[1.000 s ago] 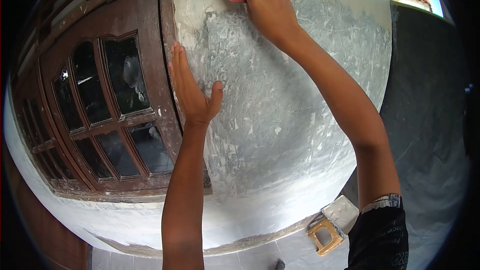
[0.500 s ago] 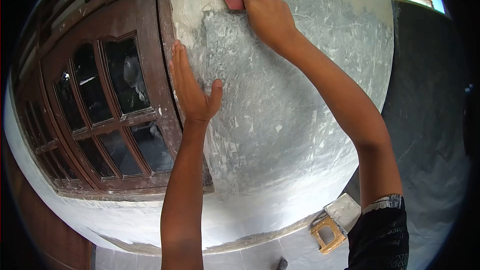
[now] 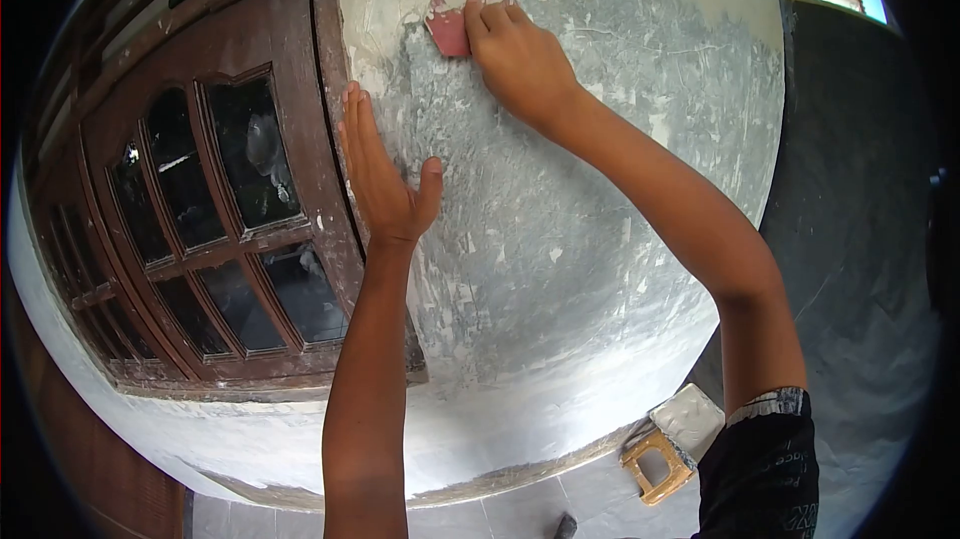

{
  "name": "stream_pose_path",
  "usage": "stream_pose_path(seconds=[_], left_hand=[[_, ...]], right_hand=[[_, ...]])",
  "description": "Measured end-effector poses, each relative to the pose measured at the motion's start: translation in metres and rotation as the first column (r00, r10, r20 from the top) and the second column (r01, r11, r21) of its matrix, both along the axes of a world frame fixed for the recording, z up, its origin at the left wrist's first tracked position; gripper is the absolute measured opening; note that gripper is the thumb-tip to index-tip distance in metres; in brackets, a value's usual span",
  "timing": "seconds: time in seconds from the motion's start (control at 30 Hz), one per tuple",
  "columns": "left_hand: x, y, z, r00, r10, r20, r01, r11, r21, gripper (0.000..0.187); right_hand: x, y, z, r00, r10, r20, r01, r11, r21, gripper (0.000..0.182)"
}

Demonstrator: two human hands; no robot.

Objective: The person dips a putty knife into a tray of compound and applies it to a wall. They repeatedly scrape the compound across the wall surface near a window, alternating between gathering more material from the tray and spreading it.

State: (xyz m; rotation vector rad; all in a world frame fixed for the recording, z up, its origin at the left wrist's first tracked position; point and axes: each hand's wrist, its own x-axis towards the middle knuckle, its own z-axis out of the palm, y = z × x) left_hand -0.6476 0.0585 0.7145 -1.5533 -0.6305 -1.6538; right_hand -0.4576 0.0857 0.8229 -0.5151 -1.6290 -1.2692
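Observation:
My right hand (image 3: 527, 61) grips a pink-red putty scraper (image 3: 449, 30), its upper part smeared with pale filler. The scraper lies against the wall (image 3: 560, 199), near the border between the cream coating above and the rough grey patch below. Lower and to the left, my left hand (image 3: 385, 174) rests against the wall beside the window frame, fingers stretched upward and thumb apart, with nothing in it. Whitish flecks and streaks mark the grey surface around both hands.
On the left is a brown wooden window (image 3: 215, 199) with glass panes. A wooden stool (image 3: 658, 466) stands on the tiled floor at the wall's foot, with a whitish slab-like thing (image 3: 688, 421) by it. A dark sheet-like surface (image 3: 860, 199) borders the wall on the right.
My right hand has moved down and slightly left along the wall with the putty scraper. My left hand has stayed in place.

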Motion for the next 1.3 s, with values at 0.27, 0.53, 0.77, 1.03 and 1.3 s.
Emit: stream_pose_path(seconds=[0.27, 0.53, 0.77, 1.03, 1.3], left_hand=[[0.0, 0.001, -0.001, 1.0, -0.006, -0.019, 0.007, 1.0, 0.019, 0.098], [0.0, 0.0, 0.0, 1.0, -0.005, 0.002, 0.005, 1.0, 0.02, 0.099], [0.0, 0.001, -0.001, 1.0, 0.002, -0.01, -0.002, 1.0, 0.002, 0.099], [-0.001, 0.001, 0.002, 1.0, -0.029, -0.01, 0.03, 0.999, 0.019, 0.1], [-0.001, 0.001, -0.001, 0.999, -0.049, 0.015, 0.049, 0.999, -0.002, 0.102]], right_hand=[[0.003, -0.031, 0.008, 0.98, 0.181, -0.083, -0.18, 0.984, 0.012, 0.042], [-0.006, -0.02, -0.067, 0.993, 0.069, 0.093, -0.06, 0.994, -0.095, 0.053], [-0.001, -0.018, 0.02, 0.986, 0.154, -0.061, -0.147, 0.983, 0.106, 0.037], [-0.008, -0.038, -0.052, 0.976, 0.211, 0.055, -0.206, 0.974, -0.092, 0.05], [-0.021, -0.012, -0.003, 0.999, 0.035, -0.023, -0.035, 0.999, 0.023, 0.045]])
